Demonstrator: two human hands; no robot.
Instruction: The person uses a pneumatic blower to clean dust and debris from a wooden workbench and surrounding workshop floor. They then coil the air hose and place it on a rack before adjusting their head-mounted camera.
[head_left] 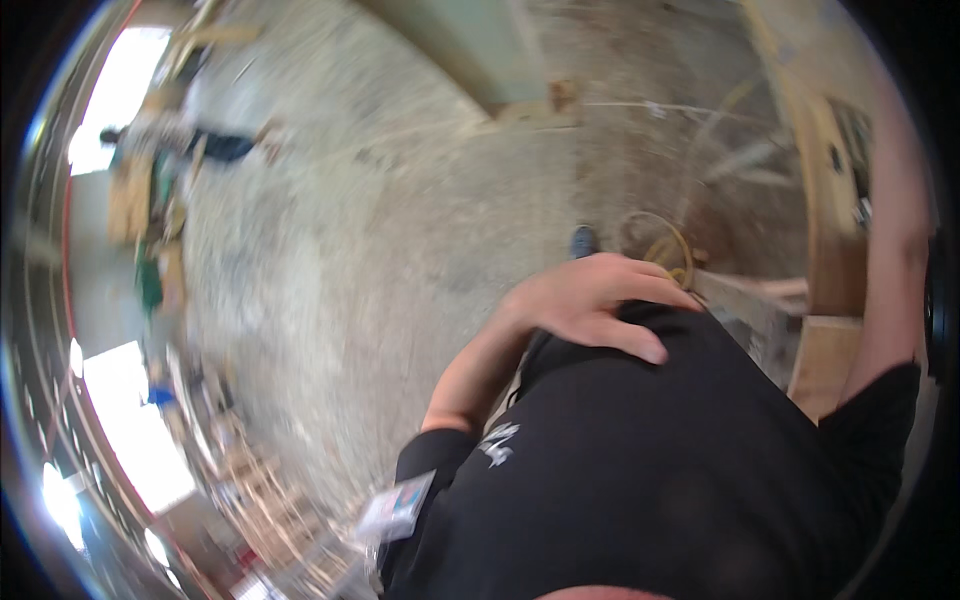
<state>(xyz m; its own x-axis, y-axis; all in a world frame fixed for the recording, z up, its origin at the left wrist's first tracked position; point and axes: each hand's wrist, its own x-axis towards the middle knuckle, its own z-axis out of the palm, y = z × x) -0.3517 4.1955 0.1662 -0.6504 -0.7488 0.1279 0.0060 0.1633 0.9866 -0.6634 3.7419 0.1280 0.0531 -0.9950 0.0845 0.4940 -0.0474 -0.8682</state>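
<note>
My left hand (597, 303) lies flat on the front of my black shirt (640, 450), palm down. Its thumb is apart from the fingers and nothing shows in its grip. Along the right edge of the picture my right forearm (895, 215) stretches forward beside a wooden structure (830, 200). The right hand itself is lost at the dark, blurred rim. A clear plastic badge holder (397, 508) hangs at my left sleeve. One dark shoe (584, 241) shows beyond my left hand.
A yellow hose (685, 255) curls on the concrete floor (350, 250) ahead. A pale panel (460, 45) stands at the top, over a wooden base. Far left, another person (215, 145) is near wooden boxes (131, 200). Stacked lumber (265, 500) lies at lower left.
</note>
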